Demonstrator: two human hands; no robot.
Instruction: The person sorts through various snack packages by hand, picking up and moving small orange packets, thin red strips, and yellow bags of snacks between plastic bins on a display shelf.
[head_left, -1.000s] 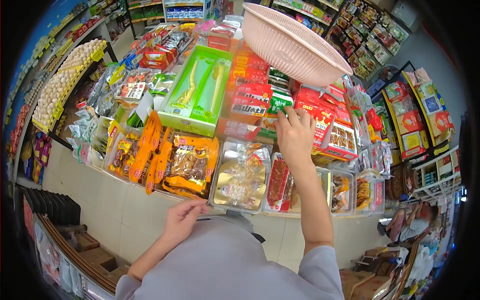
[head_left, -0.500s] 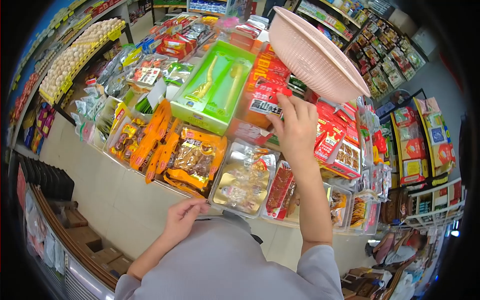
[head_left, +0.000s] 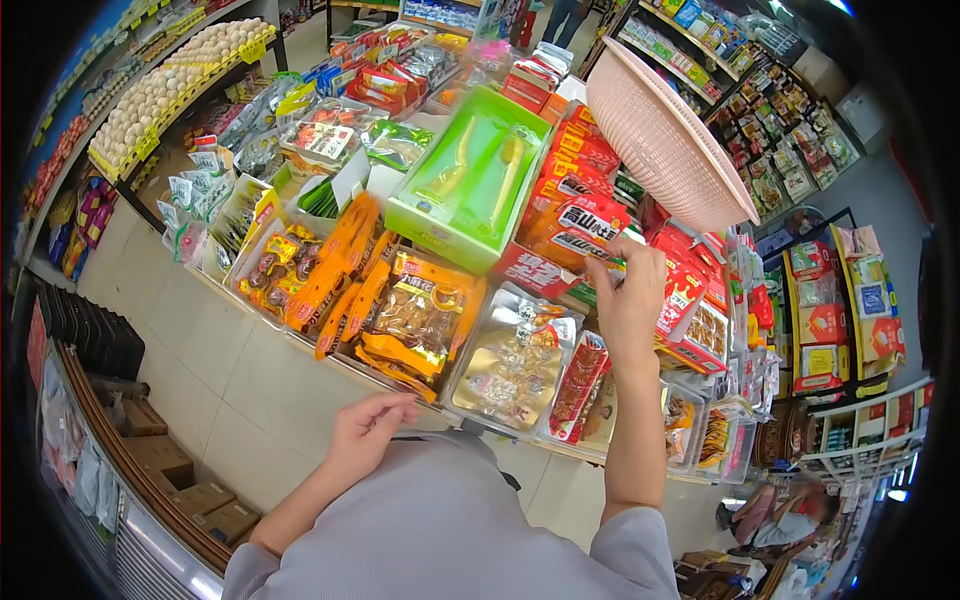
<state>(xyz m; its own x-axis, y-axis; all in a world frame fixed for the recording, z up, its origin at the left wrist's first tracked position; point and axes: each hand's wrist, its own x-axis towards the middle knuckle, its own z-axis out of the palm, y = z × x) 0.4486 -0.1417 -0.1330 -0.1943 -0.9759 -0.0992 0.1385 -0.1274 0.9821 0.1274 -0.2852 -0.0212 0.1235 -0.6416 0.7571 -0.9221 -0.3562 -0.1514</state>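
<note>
My right hand point(head_left: 634, 300) is over the stall, its fingers bent, with a gap between thumb and forefinger and nothing visible held there. Just beyond the fingertips lies a red snack bag point(head_left: 588, 222) with white and black lettering, among other red bags in a box. Right of the hand is a red carton point(head_left: 700, 330) with a window showing brown snacks. My left hand point(head_left: 368, 432) rests loosely by the stall's front edge, fingers stretched out and holding nothing. Closest to it are orange snack packets point(head_left: 415, 315) in a clear bin.
A bright green box point(head_left: 475, 175) stands mid-stall, left of the red bags. A pink plastic basket point(head_left: 670, 135) tilts over the back right. Trays of eggs point(head_left: 165, 90) line the left shelf. Another person point(head_left: 785, 515) is at the far lower right.
My right hand has drawn back from the red snack bag, whose corner it was touching; the bag now lies flatter. The view has shifted slightly. My left hand stays about where it was.
</note>
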